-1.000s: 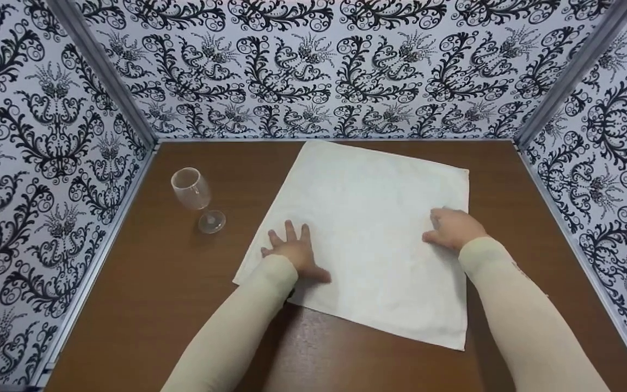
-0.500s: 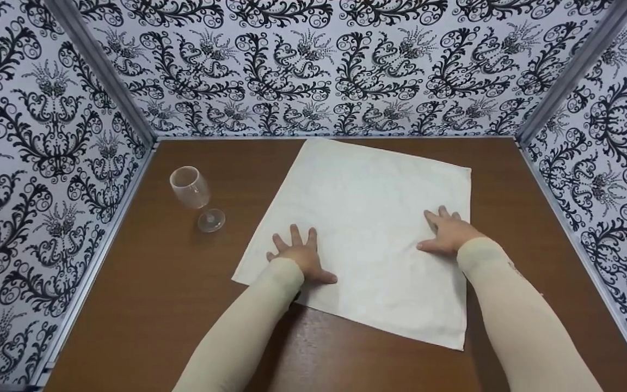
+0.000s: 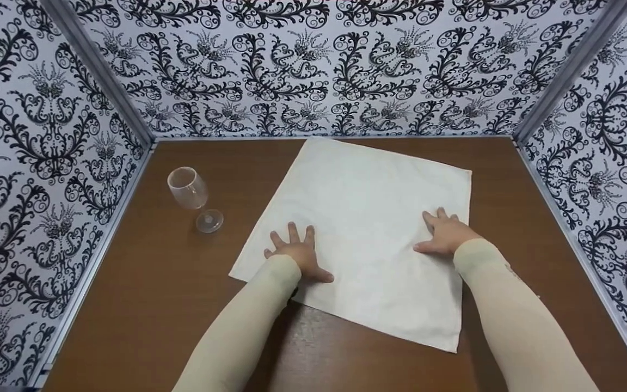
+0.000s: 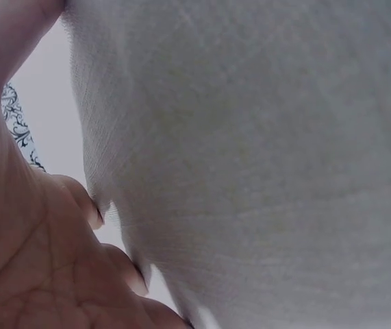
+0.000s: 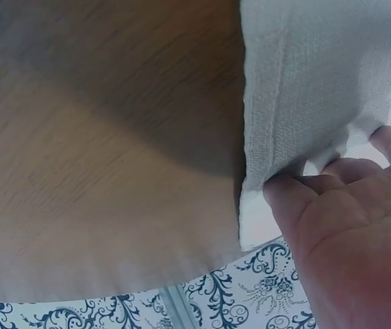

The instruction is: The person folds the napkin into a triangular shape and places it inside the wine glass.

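Note:
A white cloth (image 3: 368, 207) lies spread flat and slightly askew on the brown table. My left hand (image 3: 298, 255) rests on its lower left part, fingers spread and thumb pointing right. In the left wrist view the fingertips of the left hand (image 4: 51, 253) press into the weave. My right hand (image 3: 445, 235) touches the cloth close to its right edge, with fingers apart. The right wrist view shows the fingertips of the right hand (image 5: 352, 219) pressing on the fabric, with small creases around them, beside the hemmed border.
A clear stemmed glass (image 3: 188, 189) stands upright on the table (image 3: 145, 305), left of the cloth. Patterned black-and-white panels (image 3: 292, 71) with grey metal corner posts enclose the back and both sides.
My right hand has shifted slightly left, its fingers now more spread. The cloth's near right corner has slid a little left. My left hand has stayed almost in place.

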`<state>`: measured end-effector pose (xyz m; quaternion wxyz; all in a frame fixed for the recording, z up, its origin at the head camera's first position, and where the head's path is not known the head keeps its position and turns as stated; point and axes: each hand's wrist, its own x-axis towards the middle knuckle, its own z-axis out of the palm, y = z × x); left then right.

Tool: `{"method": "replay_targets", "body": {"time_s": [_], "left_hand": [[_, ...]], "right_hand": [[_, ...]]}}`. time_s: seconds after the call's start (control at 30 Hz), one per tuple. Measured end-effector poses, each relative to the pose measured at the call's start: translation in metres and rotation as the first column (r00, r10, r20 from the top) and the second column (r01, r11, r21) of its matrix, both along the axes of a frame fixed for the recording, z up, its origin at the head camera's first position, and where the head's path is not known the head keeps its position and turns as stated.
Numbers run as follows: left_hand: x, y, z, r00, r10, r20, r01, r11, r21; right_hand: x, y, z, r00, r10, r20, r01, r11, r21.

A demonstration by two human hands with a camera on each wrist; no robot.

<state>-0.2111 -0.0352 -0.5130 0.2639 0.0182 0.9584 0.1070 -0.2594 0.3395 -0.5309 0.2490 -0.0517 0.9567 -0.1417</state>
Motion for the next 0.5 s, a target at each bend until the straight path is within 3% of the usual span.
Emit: {"method": "replay_targets", "body": {"time_s": [0.3, 0.5], "left_hand": [[-0.0034, -0.0035, -0.0007, 1.000, -0.016, -0.019, 0.016, 1.000, -0.004], [-0.0062, -0.0079, -0.0044, 0.999, -0.031, -0.023, 0.031, 0.999, 0.014]], "right_hand": [[0.0008, 0.0003, -0.0052, 1.000, -0.013, -0.010, 0.013, 1.000, 0.008], [0.0036, -0.0025, 0.0046, 1.000, 0.006, 0.011, -0.007, 1.000, 0.030]]}}
